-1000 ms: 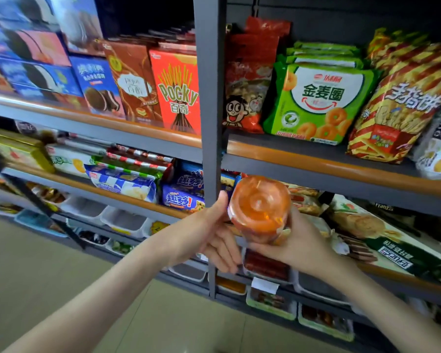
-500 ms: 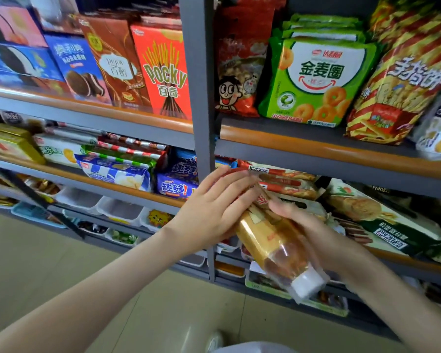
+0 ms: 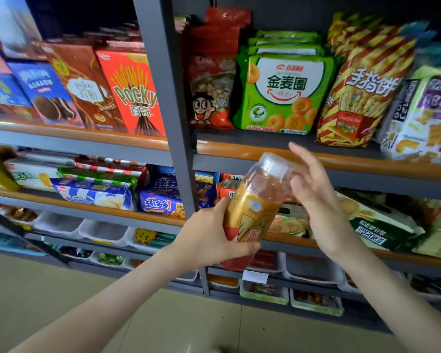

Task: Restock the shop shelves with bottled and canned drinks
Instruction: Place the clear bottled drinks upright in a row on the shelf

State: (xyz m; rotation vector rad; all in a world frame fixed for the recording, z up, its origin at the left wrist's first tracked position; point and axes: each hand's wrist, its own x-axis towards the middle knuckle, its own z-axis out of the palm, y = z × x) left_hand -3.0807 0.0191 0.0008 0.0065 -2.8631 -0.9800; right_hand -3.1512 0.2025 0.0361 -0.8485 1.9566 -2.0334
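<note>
Item: bottle (image 3: 255,212), amber drink, gold label, clear cap; centre of frame, tilted with cap toward upper right, in front of the shelf post (image 3: 175,149).

Left hand (image 3: 211,238): wrapped firmly round the lower label, carrying the weight.

Right hand (image 3: 316,197): fingers spread wide, palm just beside the neck, holding nothing.

Surroundings: Pocky box (image 3: 133,93) upper left; green ring-snack bag (image 3: 285,95) upper centre. Snacks only; no drinks slot is visible here.

Handling advice: bring the bottle upright, steady the cap with the free hand, label outward before shelving.
</note>
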